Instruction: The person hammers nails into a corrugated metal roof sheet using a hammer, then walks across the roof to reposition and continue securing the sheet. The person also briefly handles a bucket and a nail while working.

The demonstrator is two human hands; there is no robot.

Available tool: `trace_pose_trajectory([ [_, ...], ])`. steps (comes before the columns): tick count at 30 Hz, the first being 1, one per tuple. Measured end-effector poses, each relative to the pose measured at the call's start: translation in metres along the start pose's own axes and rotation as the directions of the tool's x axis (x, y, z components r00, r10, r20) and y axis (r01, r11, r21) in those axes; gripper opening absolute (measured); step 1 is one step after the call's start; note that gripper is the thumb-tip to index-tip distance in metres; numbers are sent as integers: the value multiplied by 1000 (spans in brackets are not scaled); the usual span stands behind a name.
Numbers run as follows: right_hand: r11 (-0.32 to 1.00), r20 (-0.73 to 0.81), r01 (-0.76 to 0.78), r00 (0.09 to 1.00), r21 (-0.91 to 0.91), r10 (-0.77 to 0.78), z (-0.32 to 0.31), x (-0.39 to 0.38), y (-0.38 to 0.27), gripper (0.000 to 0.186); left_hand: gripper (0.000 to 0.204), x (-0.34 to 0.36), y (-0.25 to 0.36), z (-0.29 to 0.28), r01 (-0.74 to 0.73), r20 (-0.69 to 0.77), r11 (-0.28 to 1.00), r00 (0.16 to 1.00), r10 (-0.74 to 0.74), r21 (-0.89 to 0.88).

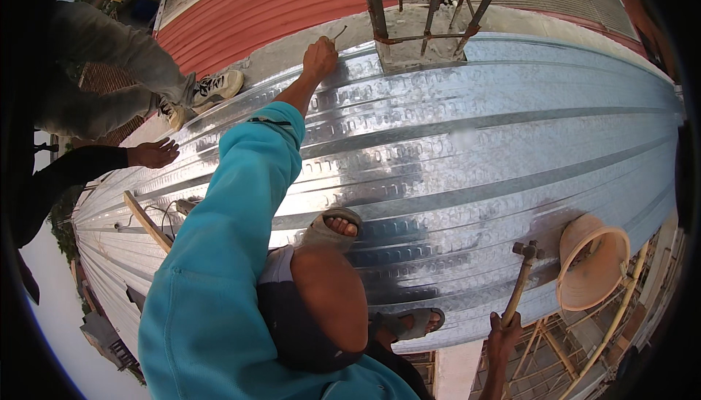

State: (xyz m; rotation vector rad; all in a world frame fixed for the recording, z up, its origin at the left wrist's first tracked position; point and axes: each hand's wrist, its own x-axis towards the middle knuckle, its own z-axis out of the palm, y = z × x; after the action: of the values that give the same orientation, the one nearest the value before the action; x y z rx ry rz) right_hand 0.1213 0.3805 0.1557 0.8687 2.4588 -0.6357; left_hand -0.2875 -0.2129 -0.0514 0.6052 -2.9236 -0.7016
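Note:
My left hand [320,58], at the end of a teal sleeve, reaches to the far edge of the corrugated metal decking [511,152], closed on a thin bent metal piece [340,35], perhaps wire or a nail. It is just left of a concrete column stub [398,53] with upright rusty rebar [478,9]. My right hand [505,331], low on the right, grips the wooden handle of a hammer [523,272], its head raised toward the decking. My bare knee [328,290] and sandalled feet [332,228] are below me.
At left, a co-worker's shoed legs [124,57] stand by the edge, with an open hand [153,153] nearby. A timber strip [146,217] and cable lie on the decking. An orange bucket [591,283] sits right, above bamboo scaffolding [548,349]. Red roofing [255,2] lies beyond.

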Motion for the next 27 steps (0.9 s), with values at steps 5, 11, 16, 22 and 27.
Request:
trace_pose_trajectory([
  [5, 999, -34, 30, 999, 21, -29, 1, -1, 3, 28, 36, 4, -3, 2, -32, -8, 999, 999, 33, 33],
  [11, 998, -25, 64, 998, 16, -63, 1, -1, 7, 28, 36, 13, -13, 7, -65, -10, 997, 998, 65, 30],
  [16, 999, -5, 23, 1000, 47, -23, -1, -2, 5, 28, 38, 34, -21, 14, -107, 100, 993, 990, 102, 45],
  [22, 1000, -4, 10, 1000, 25, -10, 0, -8, 6, 30, 41, 49, -30, 29, -152, 179, 983, 975, 133, 98],
  [27, 1000, -18, 0, 1000, 19, 0, -1, -15, 6, 29, 43, 56, -32, 28, -131, 234, 990, 966, 115, 55],
])
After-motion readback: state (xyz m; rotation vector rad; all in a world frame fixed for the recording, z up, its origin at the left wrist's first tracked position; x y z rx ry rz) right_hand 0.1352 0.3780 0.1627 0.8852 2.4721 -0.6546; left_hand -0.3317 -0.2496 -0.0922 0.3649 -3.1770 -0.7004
